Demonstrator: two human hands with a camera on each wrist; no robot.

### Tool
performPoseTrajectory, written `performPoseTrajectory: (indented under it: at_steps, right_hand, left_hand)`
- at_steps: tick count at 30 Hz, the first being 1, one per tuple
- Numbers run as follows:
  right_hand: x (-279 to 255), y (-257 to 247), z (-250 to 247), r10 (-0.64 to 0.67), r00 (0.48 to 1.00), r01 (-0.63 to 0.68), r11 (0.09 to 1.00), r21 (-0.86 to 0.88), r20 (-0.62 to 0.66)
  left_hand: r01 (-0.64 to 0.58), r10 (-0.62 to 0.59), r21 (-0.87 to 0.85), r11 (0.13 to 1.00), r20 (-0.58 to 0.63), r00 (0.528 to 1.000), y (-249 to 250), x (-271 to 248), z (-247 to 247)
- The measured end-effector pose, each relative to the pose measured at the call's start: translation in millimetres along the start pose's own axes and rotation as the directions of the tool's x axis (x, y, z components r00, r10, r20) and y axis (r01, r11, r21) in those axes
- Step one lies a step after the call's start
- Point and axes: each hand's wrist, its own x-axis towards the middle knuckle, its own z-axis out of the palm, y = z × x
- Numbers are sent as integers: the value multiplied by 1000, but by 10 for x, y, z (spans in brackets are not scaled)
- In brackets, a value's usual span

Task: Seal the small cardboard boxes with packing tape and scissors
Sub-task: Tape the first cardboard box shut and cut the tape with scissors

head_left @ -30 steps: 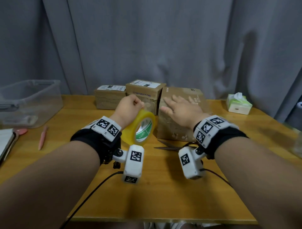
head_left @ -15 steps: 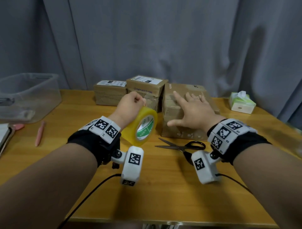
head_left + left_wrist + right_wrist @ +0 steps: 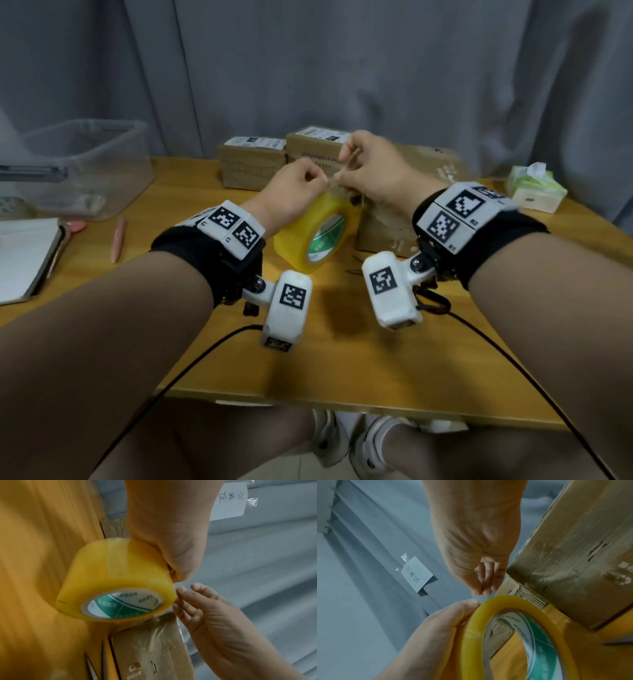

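Observation:
My left hand (image 3: pixel 318 181) grips a yellow roll of packing tape (image 3: pixel 315 236) from above and holds it over the wooden table (image 3: pixel 342 359); the roll (image 3: pixel 116 574) shows a green and white core. My right hand (image 3: pixel 342 168) is right beside it, thumb and fingers pinching the clear free end of the tape (image 3: pixel 476 597) at the top of the roll. A large cardboard box (image 3: pixel 383 236) lies behind the roll, partly hidden by my right wrist. Two small boxes (image 3: pixel 251 164) (image 3: pixel 315 144) stand behind it. The scissors (image 3: pixel 93 669) lie in front of the large box, mostly hidden.
A clear plastic bin (image 3: pixel 85 164) stands at the back left, with a notebook (image 3: pixel 24 253) and a pink pen (image 3: pixel 118 238) in front of it. At the right is a tissue pack (image 3: pixel 534 186). A grey curtain with a paper note (image 3: pixel 417 574) hangs behind.
My right hand has lifted off the large box and come left to the roll, where it now pinches the tape end. The left hand keeps the roll, slightly higher.

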Motion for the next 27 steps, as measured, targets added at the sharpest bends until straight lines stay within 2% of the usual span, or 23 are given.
performPoseTrajectory:
  at_steps: [3, 10, 14, 16, 19, 22, 27]
  right_hand:
    - [6, -65, -22, -118, 993, 117, 981, -155, 2]
    - [0, -149, -126, -188, 981, 177, 971, -160, -53]
    - [-34, -143, -178, -136, 991, 132, 976, -174, -10]
    - [-51, -165, -195, -133, 991, 135, 973, -185, 23]
    - [-71, -188, -193, -99, 994, 105, 978, -183, 42]
    - [-99, -159, -159, -35, 999, 35, 987, -159, 7]
    - [-149, -78, -88, 121, 989, -108, 982, 153, -82]
  left_hand:
    - [27, -25, -32, 999, 64, 998, -11, -38, -4]
    - [22, -26, 81, 996, 51, 998, 2, -33, 93]
    - [13, -15, 38, 999, 52, 999, 28, -89, 56]
    - [-17, 19, -64, 998, 34, 999, 19, -129, 18]
    - [36, -24, -202, 979, 60, 998, 20, -175, -24]
    - [55, -43, -181, 982, 69, 997, 31, -189, -23]
    - [22, -13, -127, 992, 71, 997, 57, -221, -11]
